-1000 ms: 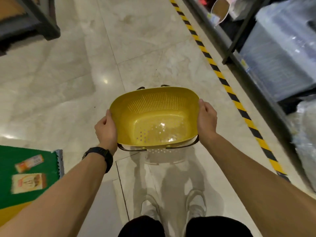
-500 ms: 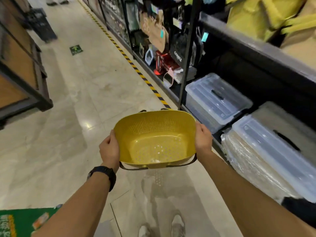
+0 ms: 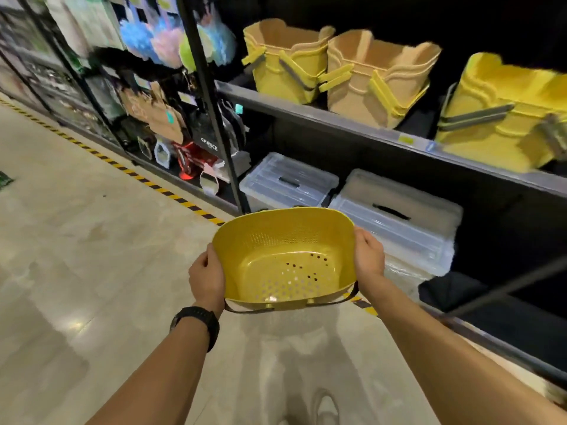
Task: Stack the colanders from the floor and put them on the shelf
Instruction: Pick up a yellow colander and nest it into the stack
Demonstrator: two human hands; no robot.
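I hold a yellow perforated colander (image 3: 285, 256) in front of me, above the floor, its open side up and dark handles hanging under it. My left hand (image 3: 206, 276) grips its left rim and my right hand (image 3: 368, 256) grips its right rim. Whether more colanders are nested beneath it I cannot tell. The dark shelf (image 3: 352, 128) runs along the right, above and beyond the colander. On it stand stacked yellow and tan baskets (image 3: 377, 78) lying on their sides.
Clear lidded storage boxes (image 3: 288, 182) sit on the bottom level under the shelf, right behind the colander. A black upright post (image 3: 211, 111) divides the racks. A yellow-black stripe (image 3: 147, 182) marks the floor edge. Pale tiled floor (image 3: 92, 256) spreads to the left.
The view has lifted from the floor and swung right toward the shelf. The colander stays in both hands and is now closer to the shelf with the baskets.
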